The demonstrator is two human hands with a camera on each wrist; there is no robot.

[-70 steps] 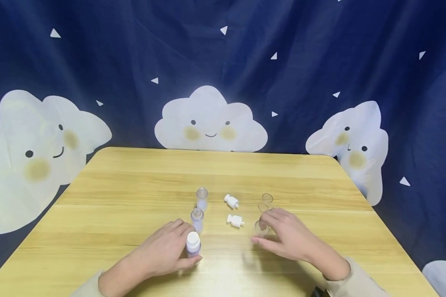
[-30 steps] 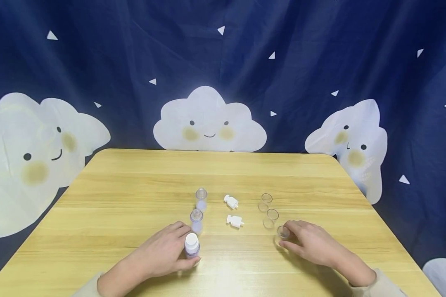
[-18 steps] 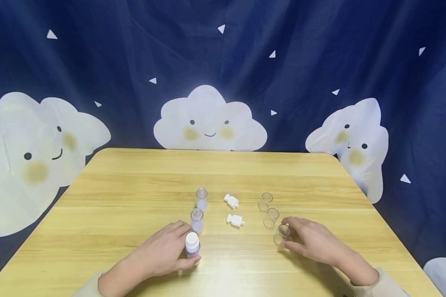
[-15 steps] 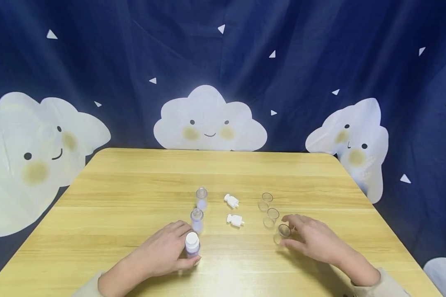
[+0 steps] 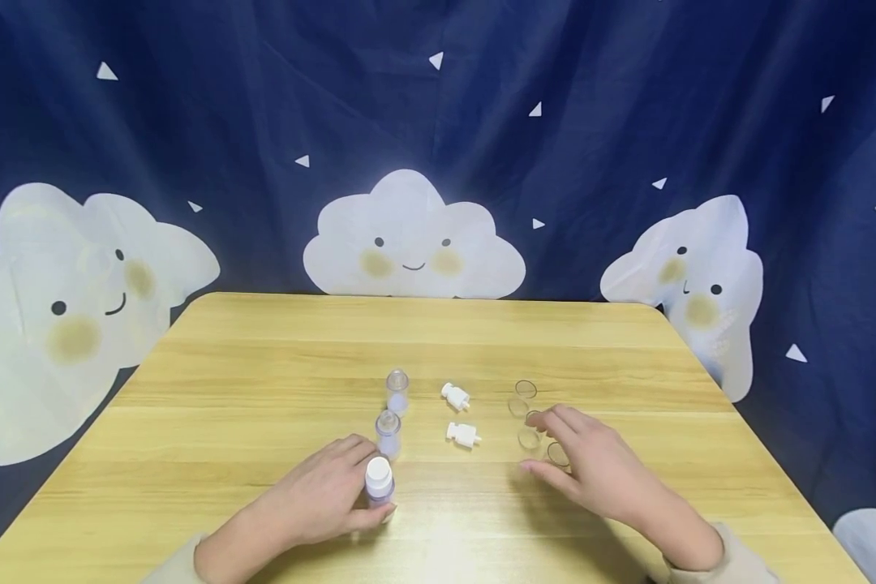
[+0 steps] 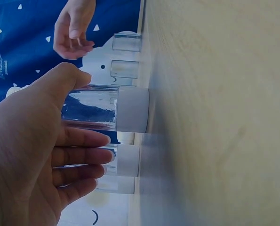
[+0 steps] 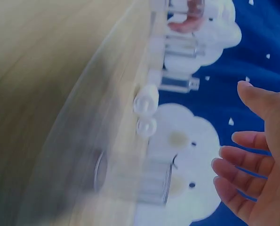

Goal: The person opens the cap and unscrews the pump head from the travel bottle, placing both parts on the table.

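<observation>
My left hand (image 5: 317,495) grips a small clear pump bottle (image 5: 380,480) with a white top, thumb and fingers on opposite sides. In the left wrist view this bottle (image 6: 100,108) has a white base close to the tabletop. My right hand (image 5: 602,466) hovers over the clear cylindrical caps at the right, fingers spread and holding nothing. Partly hidden behind it is the nearest cap (image 5: 558,454); the middle cap (image 5: 529,439) and far cap (image 5: 526,389) stand beyond. One cap (image 7: 135,176) shows below the open palm in the right wrist view.
Two topless clear bottles (image 5: 388,430) (image 5: 397,391) stand behind the held one. Two white pump tops (image 5: 464,434) (image 5: 456,396) lie between bottles and caps. A dark blue cloud-print curtain (image 5: 438,122) hangs behind the wooden table (image 5: 263,349).
The right hand set the nearest cap down farther right, let go of it, then rose and moved left. The left hand stays at the bottle.
</observation>
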